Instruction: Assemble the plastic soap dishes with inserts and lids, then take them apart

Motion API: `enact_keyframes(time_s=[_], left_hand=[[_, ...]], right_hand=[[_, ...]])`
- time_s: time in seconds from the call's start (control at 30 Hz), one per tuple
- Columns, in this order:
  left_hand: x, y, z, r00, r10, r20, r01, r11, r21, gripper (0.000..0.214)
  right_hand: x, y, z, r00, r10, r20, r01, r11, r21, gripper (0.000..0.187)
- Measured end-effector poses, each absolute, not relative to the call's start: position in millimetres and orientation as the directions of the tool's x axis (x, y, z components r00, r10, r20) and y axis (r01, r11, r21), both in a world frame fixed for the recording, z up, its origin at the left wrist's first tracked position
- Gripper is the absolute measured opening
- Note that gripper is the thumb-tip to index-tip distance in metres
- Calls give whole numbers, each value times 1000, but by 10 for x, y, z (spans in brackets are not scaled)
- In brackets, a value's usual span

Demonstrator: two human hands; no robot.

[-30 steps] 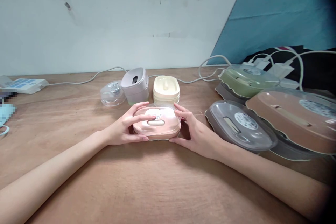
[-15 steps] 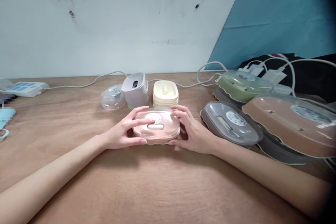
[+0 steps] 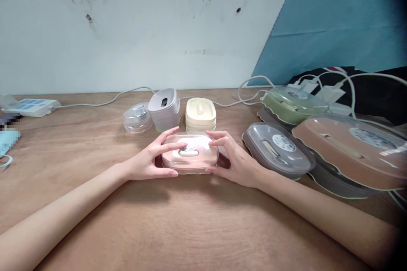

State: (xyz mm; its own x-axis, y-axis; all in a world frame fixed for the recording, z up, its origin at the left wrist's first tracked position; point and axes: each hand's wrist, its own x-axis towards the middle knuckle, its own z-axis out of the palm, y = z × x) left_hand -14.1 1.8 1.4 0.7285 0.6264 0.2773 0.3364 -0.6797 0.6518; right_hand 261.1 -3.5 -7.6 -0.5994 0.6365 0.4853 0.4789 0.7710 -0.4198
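A pink, rounded oblong box with a clear plastic cover and a round printed sticker is on the table in front of me. My left hand grips its left end, thumb along the near edge and one finger lying over the cover near the sticker. At the other end my right hand holds the box, thumb at the near right corner and fingertips on the far right of the cover. Just behind it stand a stack of cream-coloured containers and several nested pale lilac containers.
A clear cover lies beside the lilac stack. On the right are a grey covered box, an orange-brown one and a green one. A white power strip is far left; its cable runs along the wall.
Both hands keep their grip on the pink box. The fingers of my right hand have shifted slightly, and bright glare now covers more of the clear cover.
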Motion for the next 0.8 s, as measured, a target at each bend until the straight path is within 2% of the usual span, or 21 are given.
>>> enact_keyframes(time_s=[0.2,0.37,0.63,0.73,0.8], left_hand=[[-111,-5,22,704,653,281,376,-677,632,56],[-53,-46,54,688,638,346,381,-723,576,48],[-34,-39,109,662,717,218,436,-605,666,48],[-33,-25,91,654,719,237,424,-607,672,48],[-19,-23,64,657,704,272,402,-631,664,48]], right_hand=[[2616,-31,-83,-631,632,449,446,770,-457,56],[2611,-25,-88,-605,677,420,467,729,-501,51],[2626,-14,-103,-576,639,510,475,769,-428,49],[2623,-27,-83,-581,653,486,481,757,-443,50],[2618,-29,-69,-617,661,427,487,747,-453,59]])
